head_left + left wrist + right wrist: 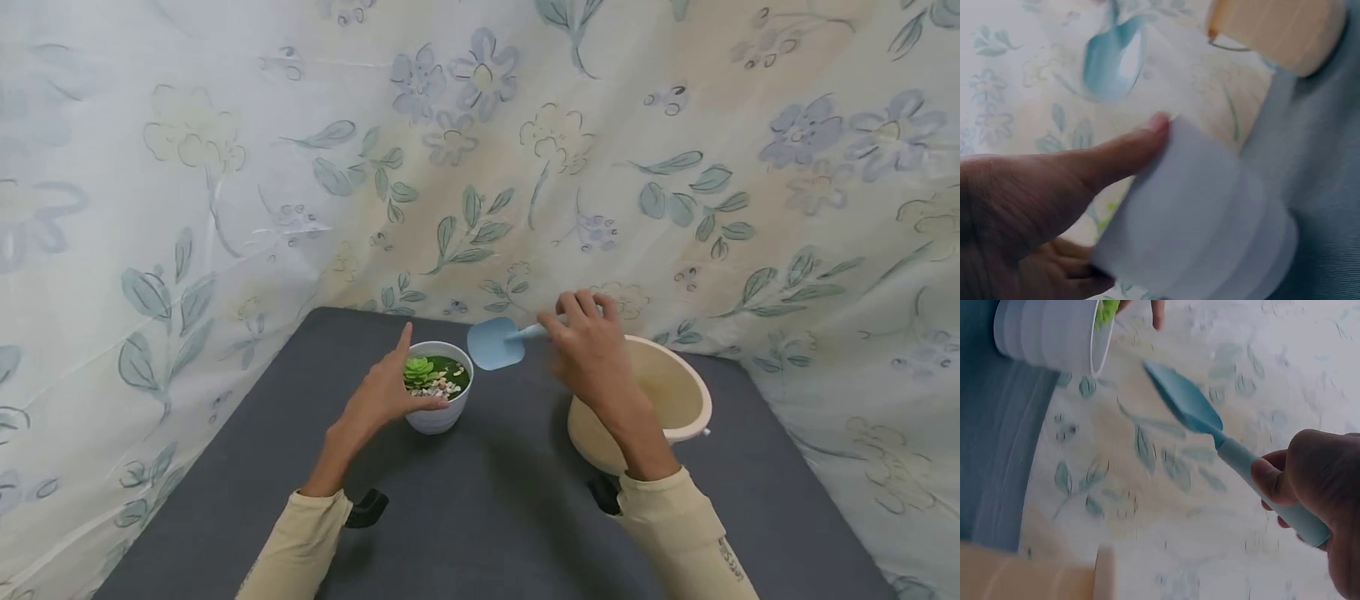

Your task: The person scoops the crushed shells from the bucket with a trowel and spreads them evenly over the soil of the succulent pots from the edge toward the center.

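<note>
A white flowerpot (438,417) stands on the dark table, with a green succulent (422,372) and small pale pebbles (442,385) inside. My left hand (378,392) holds it from the left side. Its thumb (1141,144) lies along the rim, its index finger points up and away, and the other fingers (1082,275) are bent at the opposite side of the rim. My right hand (592,354) grips the handle of a light blue hand trowel (497,343). The trowel's blade (1185,400) is held in the air, just right of the flowerpot.
A cream bucket (693,425) stands on the right of the table (480,533), partly behind my right forearm. Its inside shows a tan tint. A flower-printed cloth (480,208) hangs behind and along both sides of the table.
</note>
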